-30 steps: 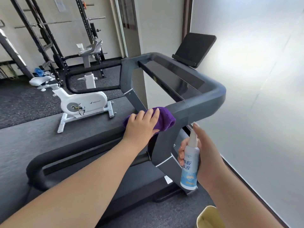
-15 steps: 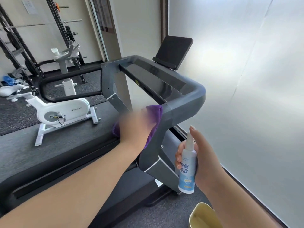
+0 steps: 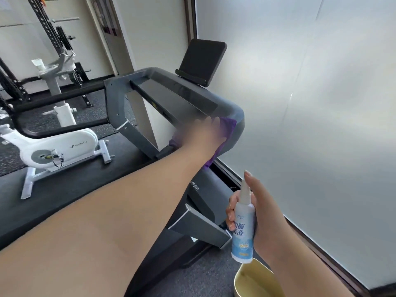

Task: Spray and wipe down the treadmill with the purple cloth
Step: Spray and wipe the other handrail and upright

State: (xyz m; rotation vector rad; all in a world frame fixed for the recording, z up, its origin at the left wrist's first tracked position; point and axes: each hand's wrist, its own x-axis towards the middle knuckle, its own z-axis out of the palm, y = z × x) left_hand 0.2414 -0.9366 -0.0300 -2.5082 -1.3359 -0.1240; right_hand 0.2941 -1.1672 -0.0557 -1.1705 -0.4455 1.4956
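Both hands were busy at the treadmill [image 3: 150, 123]. Left hand [image 3: 201, 136] lay on the purple cloth [image 3: 228, 127], pressing it against the grey frame at the near right corner of the console, where the top rail bends down into the upright. That hand was blurred, so I could not tell whether its fingers were flat on the cloth or curled into it; part of the cloth showed past the fingertips and a fold hung below the wrist. The left forearm stretched across the lower half of the view, over the dark running deck.

Right hand [image 3: 263, 213] was lower and nearer, just beside the treadmill's right upright — its fingers were wrapped round a white and blue spray bottle [image 3: 243, 228] held upright, and one finger stood raised beside the nozzle. Blue characters were printed on the bottle's label.

A dark tablet [image 3: 202, 61] stood tilted on the far edge of the console. Below the bottle, on the grey floor, sat the rim of a pale yellow bucket [image 3: 242, 277]. A frosted glass wall [image 3: 321, 125] ran along the right. To the left stood a white exercise bike [image 3: 57, 146], and behind it a black rack [image 3: 49, 28] against the wall.
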